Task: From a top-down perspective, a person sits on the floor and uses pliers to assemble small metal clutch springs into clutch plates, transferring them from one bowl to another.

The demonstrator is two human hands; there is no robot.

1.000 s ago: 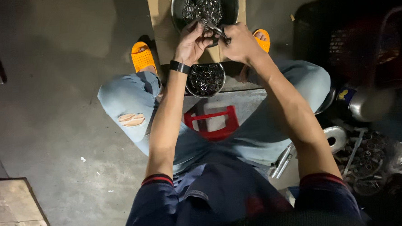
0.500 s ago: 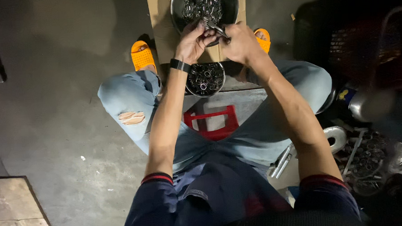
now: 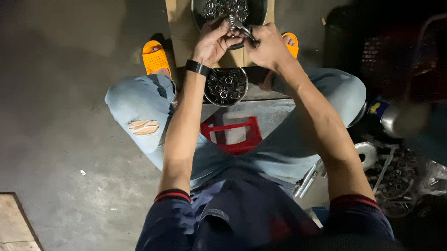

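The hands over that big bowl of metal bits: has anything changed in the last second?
Hardly anything. The left hand and right hand stay together over the large bowl, gripping the same small metal piece. The small bowl of rings sits unmoved between the knees.

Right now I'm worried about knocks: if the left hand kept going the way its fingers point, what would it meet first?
Probably the small metal part pinched between left hand and right hand; past it, the right hand. Depth is unclear.

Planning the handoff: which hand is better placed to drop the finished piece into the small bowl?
Probably the left hand: its wrist lies almost directly above the small bowl, while the right hand sits further to the side, gripping the metal piece.
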